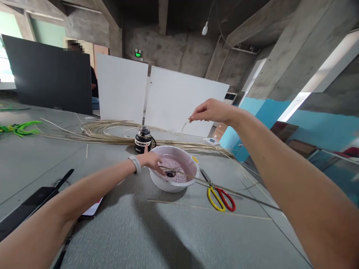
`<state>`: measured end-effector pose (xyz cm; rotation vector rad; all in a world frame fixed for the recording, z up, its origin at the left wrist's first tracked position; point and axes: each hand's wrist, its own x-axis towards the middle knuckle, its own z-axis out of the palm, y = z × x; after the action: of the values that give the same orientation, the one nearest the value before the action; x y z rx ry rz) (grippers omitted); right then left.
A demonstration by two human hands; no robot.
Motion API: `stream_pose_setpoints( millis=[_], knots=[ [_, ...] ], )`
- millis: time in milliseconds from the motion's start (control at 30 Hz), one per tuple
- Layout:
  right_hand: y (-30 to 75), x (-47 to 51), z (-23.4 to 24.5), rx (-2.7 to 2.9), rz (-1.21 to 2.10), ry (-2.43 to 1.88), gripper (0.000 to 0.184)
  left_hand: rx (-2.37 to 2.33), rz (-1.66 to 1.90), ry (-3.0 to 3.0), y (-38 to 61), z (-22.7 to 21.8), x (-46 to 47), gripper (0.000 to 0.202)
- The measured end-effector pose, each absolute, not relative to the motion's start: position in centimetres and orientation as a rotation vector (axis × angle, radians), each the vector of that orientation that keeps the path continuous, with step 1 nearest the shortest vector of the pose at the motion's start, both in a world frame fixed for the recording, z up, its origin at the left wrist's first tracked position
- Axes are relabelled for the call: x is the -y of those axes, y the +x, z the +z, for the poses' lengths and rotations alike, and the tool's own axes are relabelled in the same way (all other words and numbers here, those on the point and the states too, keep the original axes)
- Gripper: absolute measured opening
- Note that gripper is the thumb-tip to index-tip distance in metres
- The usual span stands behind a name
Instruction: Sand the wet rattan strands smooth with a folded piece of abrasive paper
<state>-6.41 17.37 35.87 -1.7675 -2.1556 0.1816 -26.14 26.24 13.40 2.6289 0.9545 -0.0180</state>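
A white bowl (174,185) of pale liquid stands on the grey table, with a small dark object lying in it. My left hand (151,160), with a white band on the wrist, reaches over the bowl's near rim and its fingers close on a thin reed strand (196,178) that lies across the bowl. My right hand (209,111) is raised above and behind the bowl, pinching the upper end of a thin pale strand that curves down from it.
Yellow and red scissors (220,198) lie right of the bowl. A coil of reeds (112,130) and a black jar (143,140) sit behind it. A phone (25,207) lies at the left. White and dark boards stand at the back, a person behind them.
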Motion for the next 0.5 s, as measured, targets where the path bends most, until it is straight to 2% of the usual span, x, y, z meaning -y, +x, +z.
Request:
stream_pose_setpoints(
  millis=[100, 167, 300, 367, 500],
  knots=[
    [-6.9, -18.5, 34.5, 2.177, 0.225, -1.857, 0.019, -0.786, -0.05, 2.638, -26.9, 15.5, -25.6, 0.074],
    [-7.1, -19.1, 33.9, 2.188, 0.237, -1.898, 0.02, -0.685, -0.063, 2.643, -27.3, 17.1, -24.8, 0.084],
    [-7.6, -20.3, 33.0, 2.211, 0.278, -1.904, 0.021, -0.427, 0.005, 2.691, -26.9, 18.4, -20.3, 0.078],
    [-7.6, -21.1, 32.6, 2.243, 0.3, -1.896, 0.022, -0.262, 0.055, 2.743, -25.9, 17.2, -16.9, 0.08],
    [-7.4, -22.8, 31.6, 2.284, 0.28, -1.907, 0.026, 0.048, 0.479, 3.188, -22.2, 11.3, -11.1, 0.075]
  ],
)
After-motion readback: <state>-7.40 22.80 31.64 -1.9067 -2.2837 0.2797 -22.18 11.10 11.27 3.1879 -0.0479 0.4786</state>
